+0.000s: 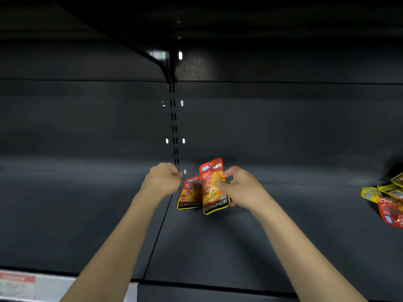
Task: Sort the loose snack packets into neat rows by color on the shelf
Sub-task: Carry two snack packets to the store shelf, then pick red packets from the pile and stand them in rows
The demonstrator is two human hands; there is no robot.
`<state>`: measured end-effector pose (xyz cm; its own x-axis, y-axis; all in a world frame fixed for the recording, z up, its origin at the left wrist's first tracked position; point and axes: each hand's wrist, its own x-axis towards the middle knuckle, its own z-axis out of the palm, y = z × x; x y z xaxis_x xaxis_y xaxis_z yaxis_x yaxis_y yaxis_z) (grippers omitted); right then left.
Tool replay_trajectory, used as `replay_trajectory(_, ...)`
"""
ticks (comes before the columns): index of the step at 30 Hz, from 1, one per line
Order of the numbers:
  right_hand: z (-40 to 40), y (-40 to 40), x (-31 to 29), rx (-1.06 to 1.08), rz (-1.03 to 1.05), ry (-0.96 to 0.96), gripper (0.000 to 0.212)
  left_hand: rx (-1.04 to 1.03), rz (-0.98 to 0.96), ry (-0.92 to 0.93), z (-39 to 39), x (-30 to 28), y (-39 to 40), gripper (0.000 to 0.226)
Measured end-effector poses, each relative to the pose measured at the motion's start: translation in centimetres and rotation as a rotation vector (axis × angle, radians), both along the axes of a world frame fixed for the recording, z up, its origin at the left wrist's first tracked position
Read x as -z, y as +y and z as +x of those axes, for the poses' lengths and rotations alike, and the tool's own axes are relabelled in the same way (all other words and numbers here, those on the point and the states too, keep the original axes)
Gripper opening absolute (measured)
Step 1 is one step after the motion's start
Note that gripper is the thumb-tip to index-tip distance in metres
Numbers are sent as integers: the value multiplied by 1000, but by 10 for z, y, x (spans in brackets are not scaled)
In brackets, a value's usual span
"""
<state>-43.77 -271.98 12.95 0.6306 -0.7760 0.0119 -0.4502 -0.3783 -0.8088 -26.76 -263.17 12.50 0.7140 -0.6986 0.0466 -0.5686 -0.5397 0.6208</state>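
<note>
Centre frame, a glossy orange-red foil snack packet (214, 186) stands upright, pinched by the right hand (242, 188), edging beside its matching orange packet (190, 192) on the dark shelf (239, 247) to start a row. The left hand (163, 179) hovers curled, empty. Yellow and red packets (386, 197) wait loose at right.

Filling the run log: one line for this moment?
right hand grips orange packet | left hand curled, empty | second orange packet beside | loose pile far right

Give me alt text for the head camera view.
A person's right hand holds an orange snack packet beside a second orange packet on a dark shelf; the left hand is curled nearby. Loose yellow and red packets lie at far right.
</note>
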Motion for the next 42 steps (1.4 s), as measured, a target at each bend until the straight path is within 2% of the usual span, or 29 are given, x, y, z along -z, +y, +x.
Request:
replay_trajectory(4,26,9,3,-24,86,-38,14,-11,-139,32,-6,-3,33,26)
replay_trajectory(9,49,16,15,-22,277,-104,17,-74,-223,216,-22,11,67,24)
replay_trajectory(12,57,21,20,-28,314,-104,16,-98,-240,231,-28,21,73,24)
replay_trajectory(15,55,24,22,-15,175,13,19,-115,-260,215,-28,26,72,22)
replay_trajectory(17,54,25,24,-11,14,130,9,-116,-271,208,-28,27,72,21)
replay_trajectory(19,54,23,28,2,-100,220,20,-112,-285,204,-28,28,72,22)
replay_trajectory(21,55,21,33,15,-130,258,31,-107,-299,208,-29,28,72,22)
replay_trajectory(28,53,23,34,17,-155,290,38,-74,-288,212,-29,29,74,20)
replay_trajectory(32,49,24,32,4,-130,260,31,-48,-278,208,-30,29,73,21)
replay_trajectory(42,-13,19,8,196,-317,150,29,83,-346,195,-55,23,39,18)
